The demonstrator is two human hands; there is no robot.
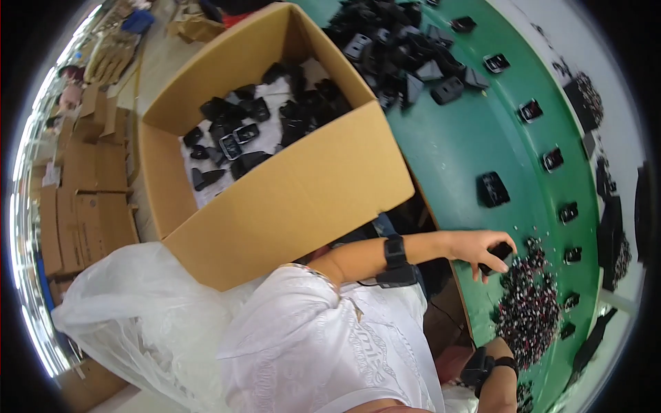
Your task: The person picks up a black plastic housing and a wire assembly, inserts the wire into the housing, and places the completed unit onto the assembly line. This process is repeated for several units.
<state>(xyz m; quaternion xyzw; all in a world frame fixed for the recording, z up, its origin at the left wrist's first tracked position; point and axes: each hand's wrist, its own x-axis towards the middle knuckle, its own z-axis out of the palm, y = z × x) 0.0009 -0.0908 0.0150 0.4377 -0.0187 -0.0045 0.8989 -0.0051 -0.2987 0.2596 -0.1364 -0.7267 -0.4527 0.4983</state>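
My left hand (484, 252) reaches over the near edge of the green work table, its fingers closed around a small black plastic housing (501, 257). Just beside it lies a heap of tiny black, white and reddish parts (529, 310). My right hand (497, 349) is at the lower right, by the near side of that heap; its fingers do not show clearly, so I cannot tell whether they hold anything. Another black housing (493, 189) rests alone on the table (441, 162), beyond my left hand.
A large open carton (296, 199) with black housings inside stands at the left. More black housings (413, 58) are heaped on the far table. Several single pieces, including a black one (553, 160), line the right side. Clear plastic sheeting (144, 303) and folded cartons (96, 220) lie left.
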